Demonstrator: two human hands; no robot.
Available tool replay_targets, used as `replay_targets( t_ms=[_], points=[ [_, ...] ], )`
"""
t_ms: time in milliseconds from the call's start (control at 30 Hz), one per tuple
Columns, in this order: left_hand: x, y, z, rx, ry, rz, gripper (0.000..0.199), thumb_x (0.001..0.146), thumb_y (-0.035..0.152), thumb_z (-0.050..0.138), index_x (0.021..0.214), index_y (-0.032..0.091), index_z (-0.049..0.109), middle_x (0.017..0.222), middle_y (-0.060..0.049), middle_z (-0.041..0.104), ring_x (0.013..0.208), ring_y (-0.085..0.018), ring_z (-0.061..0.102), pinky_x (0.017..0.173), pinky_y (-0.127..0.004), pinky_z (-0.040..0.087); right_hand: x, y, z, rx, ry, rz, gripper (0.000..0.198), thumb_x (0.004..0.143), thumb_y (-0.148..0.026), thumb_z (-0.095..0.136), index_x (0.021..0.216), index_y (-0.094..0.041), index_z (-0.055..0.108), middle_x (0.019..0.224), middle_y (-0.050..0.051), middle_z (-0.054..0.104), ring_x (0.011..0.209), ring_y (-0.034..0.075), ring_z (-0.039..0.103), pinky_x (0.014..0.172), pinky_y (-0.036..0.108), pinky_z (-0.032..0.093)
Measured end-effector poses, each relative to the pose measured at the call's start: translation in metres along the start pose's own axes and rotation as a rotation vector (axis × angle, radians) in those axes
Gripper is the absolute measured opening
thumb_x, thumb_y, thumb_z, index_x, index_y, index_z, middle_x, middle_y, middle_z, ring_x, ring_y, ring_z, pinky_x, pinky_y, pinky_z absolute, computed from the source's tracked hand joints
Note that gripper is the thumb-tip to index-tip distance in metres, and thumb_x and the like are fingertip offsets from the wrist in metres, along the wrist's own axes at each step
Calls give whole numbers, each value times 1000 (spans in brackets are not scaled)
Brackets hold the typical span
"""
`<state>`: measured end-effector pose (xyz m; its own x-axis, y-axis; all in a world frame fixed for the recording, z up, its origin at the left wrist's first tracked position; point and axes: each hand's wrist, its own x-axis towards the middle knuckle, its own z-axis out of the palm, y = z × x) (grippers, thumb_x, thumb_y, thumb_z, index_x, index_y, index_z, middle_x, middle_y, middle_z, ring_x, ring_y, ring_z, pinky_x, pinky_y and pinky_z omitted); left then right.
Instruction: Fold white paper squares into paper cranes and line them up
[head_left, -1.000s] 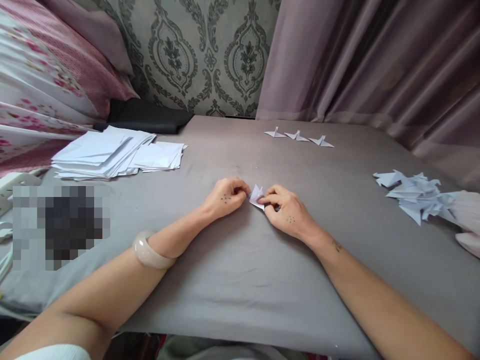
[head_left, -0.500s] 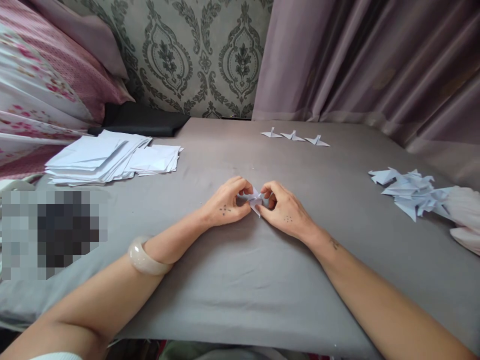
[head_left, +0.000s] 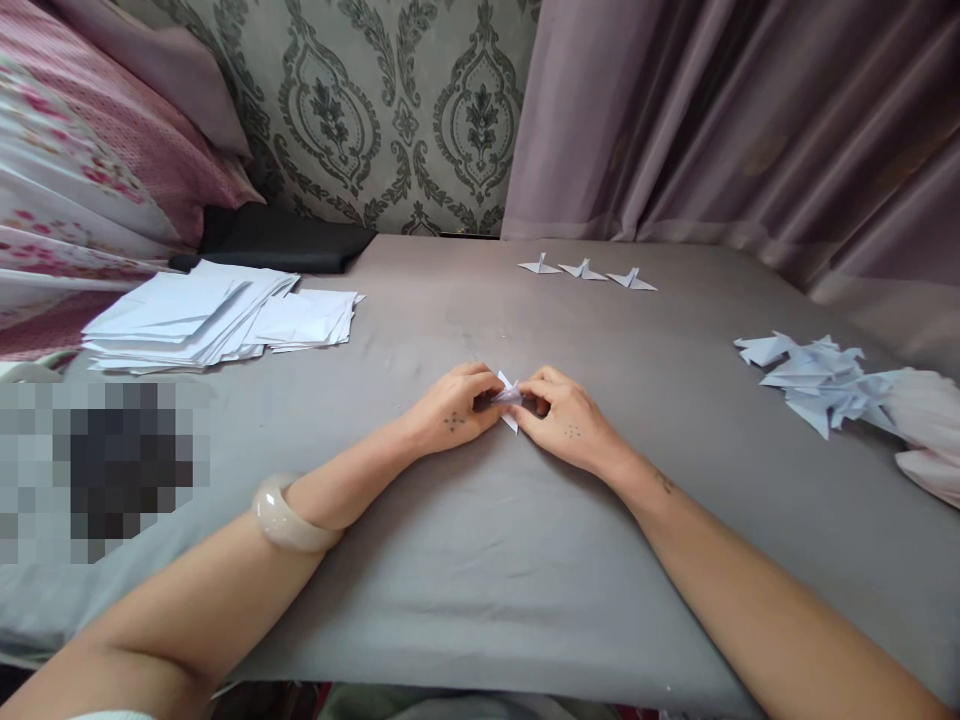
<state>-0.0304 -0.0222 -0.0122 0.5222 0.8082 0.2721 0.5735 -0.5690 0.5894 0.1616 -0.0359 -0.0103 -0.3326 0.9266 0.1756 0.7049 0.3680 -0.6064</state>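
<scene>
A small white paper crane (head_left: pixel 509 396) with its wings spread is held between my two hands, low over the middle of the grey cloth. My left hand (head_left: pixel 459 408) pinches it from the left, thumb and fingers closed on its end. From the right, my right hand (head_left: pixel 564 412) pinches the other end the same way. One wing points away from me and the other toward me. The fingers cover both of the crane's ends.
Three paper cranes (head_left: pixel 583 269) stand in a row at the back. To the right lies a heap of folded paper cranes (head_left: pixel 821 380) beside pale cloth (head_left: pixel 926 425). Stacks of white paper (head_left: pixel 180 315) and smaller sheets (head_left: pixel 307 318) sit left, before a folded black cloth (head_left: pixel 281 240).
My fingers have closed in further on the crane's two ends, and its wings now lie more plainly toward and away from me. The view has shifted very slightly.
</scene>
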Motion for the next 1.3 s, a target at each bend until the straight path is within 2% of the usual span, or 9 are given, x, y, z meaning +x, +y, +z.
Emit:
replay_targets(
  t_ms=[167,367,533,667,833,967,1133,1233,1300],
  points=[
    [5,-5,1,-6,-16,-80,19,86,26,53,71,17,60,83,-3,58,69,-12,53,66,-25,43,5,1,2,32,19,44,16,84,-29,56,76,-23,69,80,0,56,69,12,54,65,26,40],
    [13,-8,4,74,79,-66,15,87,25,50,80,18,61,90,-6,59,85,-18,55,73,-29,44,12,2,3,-41,90,-3,18,89,-29,52,84,-22,68,88,2,58,70,12,54,67,27,40],
    [20,-13,5,-7,40,-170,14,83,28,56,76,17,61,81,-3,56,72,-14,53,67,-27,43,21,7,6,-60,59,75,12,84,-27,57,77,-21,66,86,2,59,72,14,55,67,27,40],
    [23,-14,4,-30,24,-208,14,81,28,56,74,16,60,79,-2,54,67,-13,51,65,-27,41,24,8,7,-53,46,124,9,82,-28,59,78,-21,65,86,2,59,73,15,56,68,28,41],
    [25,-16,4,92,14,-109,18,83,28,53,69,17,57,80,-6,55,78,-18,51,73,-32,41,22,5,5,-128,20,79,15,87,-28,54,77,-21,63,90,4,59,77,16,56,67,28,39],
    [24,-19,5,160,5,-58,21,85,30,49,69,17,56,79,-6,55,76,-18,49,74,-33,41,20,4,5,-129,10,77,15,88,-29,53,80,-21,63,91,4,58,77,16,56,68,28,40],
    [16,-18,1,-43,25,-127,15,77,27,56,85,17,62,86,-5,57,81,-16,53,75,-30,45,17,11,1,58,3,40,15,80,-19,54,89,-21,66,91,3,59,72,12,55,71,26,43],
    [11,-17,-6,-242,58,-255,36,68,19,55,103,17,63,96,-6,62,87,-16,56,79,-29,46,16,14,-4,265,17,111,31,73,-12,53,100,-19,67,97,4,62,65,10,54,68,24,46],
    [8,-16,-10,-370,118,-344,43,65,17,51,106,16,63,98,-6,64,89,-16,58,81,-29,47,16,15,-8,396,61,199,35,71,-12,52,103,-18,66,97,5,64,66,10,56,67,25,47]
  ],
)
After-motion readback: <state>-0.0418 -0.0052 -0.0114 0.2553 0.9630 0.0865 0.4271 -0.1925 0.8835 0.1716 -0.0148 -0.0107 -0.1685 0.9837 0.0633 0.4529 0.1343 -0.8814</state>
